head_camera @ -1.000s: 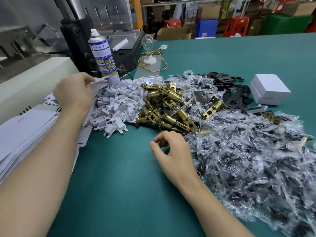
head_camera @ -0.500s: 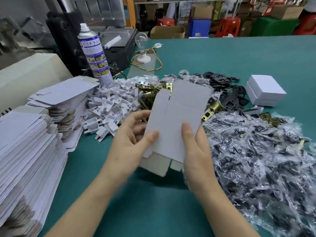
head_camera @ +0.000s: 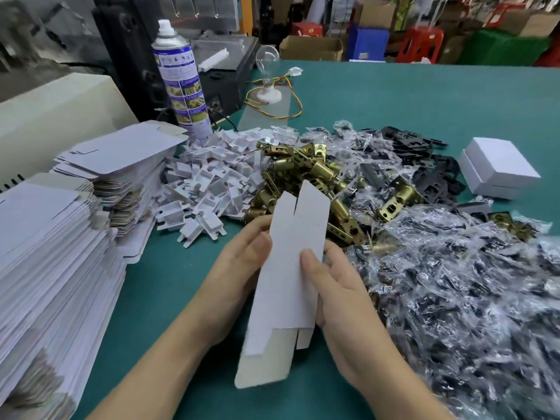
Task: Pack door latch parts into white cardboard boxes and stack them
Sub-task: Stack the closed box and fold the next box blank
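Box blank (head_camera: 291,268) folded narrower (left hand (head_camera: 239,268), right hand (head_camera: 336,292) gripping edges) above table (head_camera: 169,298).

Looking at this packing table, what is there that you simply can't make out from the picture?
- Fingertips of the left hand: head view, hidden behind the flat box blank it grips with the right hand.
- Closed white box: lid hides any contents.
- Spray can label: print too small.
- Bagged parts: glare on crumpled plastic blurs them.
- Stack of flat blanks: cut off by left edge.
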Tool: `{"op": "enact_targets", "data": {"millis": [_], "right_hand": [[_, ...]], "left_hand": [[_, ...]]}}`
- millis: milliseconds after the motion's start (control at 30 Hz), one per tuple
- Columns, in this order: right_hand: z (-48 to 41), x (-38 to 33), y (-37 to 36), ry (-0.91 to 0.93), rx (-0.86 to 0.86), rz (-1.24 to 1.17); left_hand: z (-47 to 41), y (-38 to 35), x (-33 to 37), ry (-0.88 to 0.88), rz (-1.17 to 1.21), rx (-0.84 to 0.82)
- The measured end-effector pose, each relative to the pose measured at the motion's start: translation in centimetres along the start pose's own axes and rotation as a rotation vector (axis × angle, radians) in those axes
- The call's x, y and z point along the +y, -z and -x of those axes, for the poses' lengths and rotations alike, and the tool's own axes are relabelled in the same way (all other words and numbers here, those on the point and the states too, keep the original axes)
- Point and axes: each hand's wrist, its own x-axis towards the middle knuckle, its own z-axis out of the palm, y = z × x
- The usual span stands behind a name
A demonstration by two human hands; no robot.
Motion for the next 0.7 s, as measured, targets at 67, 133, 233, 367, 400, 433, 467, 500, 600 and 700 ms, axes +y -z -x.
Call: {"op": "enact_targets", "data": {"millis": [67,133,233,367,400,433,467,500,600,700], "right_hand": [[0.1,0.1,0.0,-0.038,-0.019,0.023],[0.0,0.4,-0.5,-0.072,-0.098,0.041],[-0.1,0.6,-1.2,-0.143,-0.166,0.059],[0.2,1.2,-0.8,-0.193,-0.237,0.12],[0.4,1.1,-0.6,-0.198,-0.256,0.109],[0.4,1.0,-0.5,-0.206,-0.269,0.091],[0.5,0.7,-0.5,-0.22,-0.276,0.068],[0.5,0.4,-0.5,-0.231,-0.281,0.044],[0.8,-0.2,-0.3,-0.238,-0.29,-0.056],[0.9,-0.6,-0.2,-0.231,-0.293,-0.184]], "left_hand": [[-0.2,0.1,-0.3,-0.044,-0.035,0.001],[-0.4,0.4,-0.4,-0.094,-0.072,-0.017],[-0.6,0.9,-0.5,-0.129,-0.144,-0.03],[-0.8,1.2,-0.4,-0.2,-0.308,0.005],[-0.9,1.4,-0.5,-0.215,-0.354,0.011],[-0.9,1.6,-0.5,-0.223,-0.389,0.015],[-0.9,1.7,-0.5,-0.223,-0.399,0.01],[-0.8,1.7,-0.5,-0.21,-0.361,-0.009],[-0.5,1.7,-0.5,-0.139,-0.187,-0.023],[-0.6,1.8,-0.4,-0.145,-0.216,0.096]]}}
